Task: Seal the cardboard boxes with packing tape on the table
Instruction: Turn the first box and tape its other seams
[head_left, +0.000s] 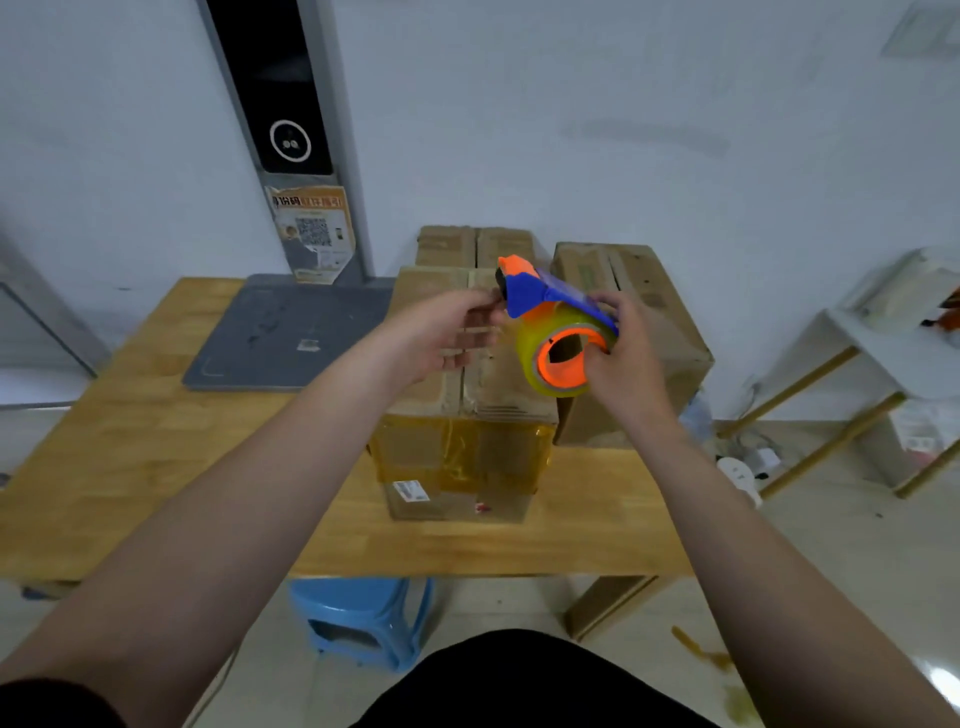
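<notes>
A cardboard box with yellowish tape across its front stands on the wooden table, its top flaps closed. Behind it is a second box, and to its right a third box. My right hand holds a blue and orange tape dispenser with a yellowish tape roll above the front box. My left hand hovers over the box top, its fingertips at the dispenser's front end, apparently pinching the tape end, which is too blurred to make out.
A grey flat base plate of a standing kiosk lies on the table's back left. A blue plastic stool stands under the table. White shelving stands to the right, with cables and a power strip on the floor.
</notes>
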